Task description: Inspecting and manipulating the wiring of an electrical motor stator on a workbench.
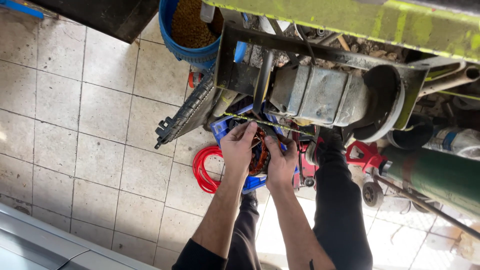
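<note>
My forearms filled the bottom of the view, dark sleeves at the elbows, black trousers under them. Both hands met on a motor stator [259, 152], round, w/ copper-red windings showing between my palms. Left hand [238, 147] was wrapped over its left side, fingers curled across the top edge. Right hand [281, 161] cupped the right side, thumb up against the rim. So both were closed on it, one per flank; I judged that was to keep the round thing from turning or slipping while I worked at it close to my knees.

The stator sat just over a blue plastic crate [253, 182], which stuck out below and above my hands. Left of my left wrist lay a coil of red hose [202, 170] on the pale tiled floor [100, 130]. Just above my fingers hung a heavy grey metal block [315, 95] in a steel frame, part of a yellow-green bench [380, 25]. Up-left of that, a blue bucket [172, 35] of brownish bits. Right of my right arm: a red jack part [367, 155] and a green cylinder [440, 177].

Windings looked dense and reddish, mostly hidden by my fingers; couldn't tell more detail.
</note>
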